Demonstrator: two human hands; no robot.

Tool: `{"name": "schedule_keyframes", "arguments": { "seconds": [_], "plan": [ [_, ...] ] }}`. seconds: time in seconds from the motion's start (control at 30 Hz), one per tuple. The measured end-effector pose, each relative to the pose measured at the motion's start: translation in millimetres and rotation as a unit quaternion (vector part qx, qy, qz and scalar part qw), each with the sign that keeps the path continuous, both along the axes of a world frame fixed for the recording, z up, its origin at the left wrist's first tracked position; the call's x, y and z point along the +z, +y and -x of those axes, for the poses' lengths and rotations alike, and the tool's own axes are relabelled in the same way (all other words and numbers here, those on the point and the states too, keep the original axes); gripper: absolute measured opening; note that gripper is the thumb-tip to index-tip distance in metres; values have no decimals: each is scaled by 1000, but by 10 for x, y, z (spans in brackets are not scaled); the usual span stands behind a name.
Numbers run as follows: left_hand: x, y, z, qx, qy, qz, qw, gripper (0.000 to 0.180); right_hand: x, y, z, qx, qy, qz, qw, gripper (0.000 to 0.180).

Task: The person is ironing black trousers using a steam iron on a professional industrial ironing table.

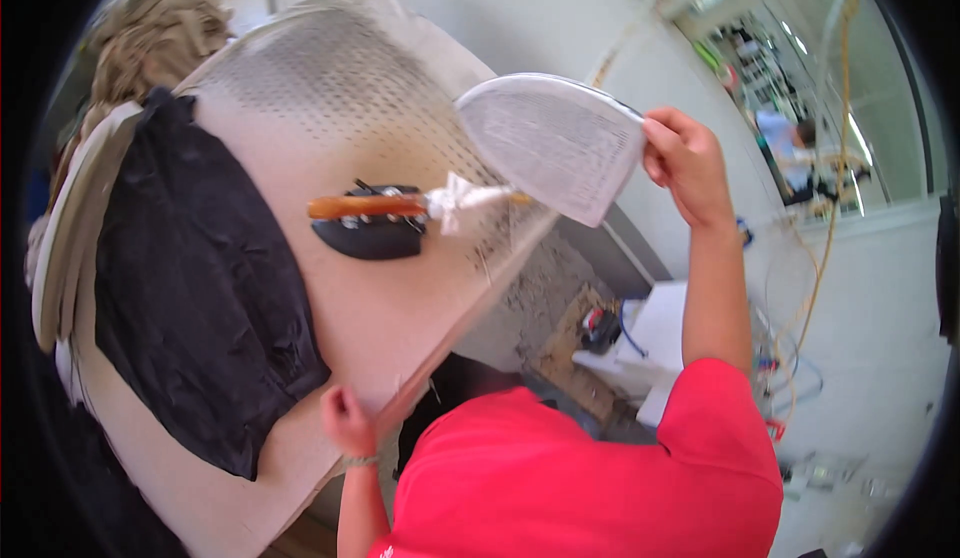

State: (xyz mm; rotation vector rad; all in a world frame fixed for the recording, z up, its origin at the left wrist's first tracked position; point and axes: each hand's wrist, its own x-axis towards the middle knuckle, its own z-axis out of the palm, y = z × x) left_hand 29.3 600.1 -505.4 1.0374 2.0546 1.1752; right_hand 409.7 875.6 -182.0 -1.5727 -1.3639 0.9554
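Note:
My right hand [688, 163] is raised off the table's right side, its fingers pinching the corner of a flat half-round grey panel [555, 143] with a white rim. Down at the near table edge, my left hand [348, 420] is curled into a loose fist, with nothing visible in it. Next to it lies the lower end of a black cloth garment [195, 288], spread along the left side of the table. An iron [370, 223] with a brown handle and dark base rests mid-table, white wrapping at its right end.
The pale padded table [350, 308] has a dark dotted patch at its far end. A heap of beige cloth [160, 48] lies at the far left, beside stacked pale curved boards [75, 228]. A white box-like unit [650, 343] stands on the floor to the right, near hanging hoses [830, 218].

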Motion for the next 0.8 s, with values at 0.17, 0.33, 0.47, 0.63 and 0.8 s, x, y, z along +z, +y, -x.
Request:
{"name": "schedule_keyframes", "arguments": {
  "seconds": [0.17, 0.33, 0.47, 0.63, 0.8],
  "plan": [
    [257, 852, -1006, -360, 96, -129, 919, 12, -254, -1409, -997, -123, -42, 31, 991, 14],
    [382, 1552, -1881, -578, 221, -173, 766, 50, -2031, -1934, -1786, -221, -78, 173, 957, 26],
    [209, 1966, -2317, -623, 292, -114, 717, 73, -3818, -2074, -2000, -246, -185, 267, 913, 28],
    [-25, 2126, -2455, -586, 383, -130, 702, 60, -5438, -1940, -2165, -222, -168, 338, 899, 24],
    [-102, 2108, -2469, -585, 419, -118, 684, 55, -6532, -1445, -2365, -194, -155, 379, 891, 24]
  ]
}}
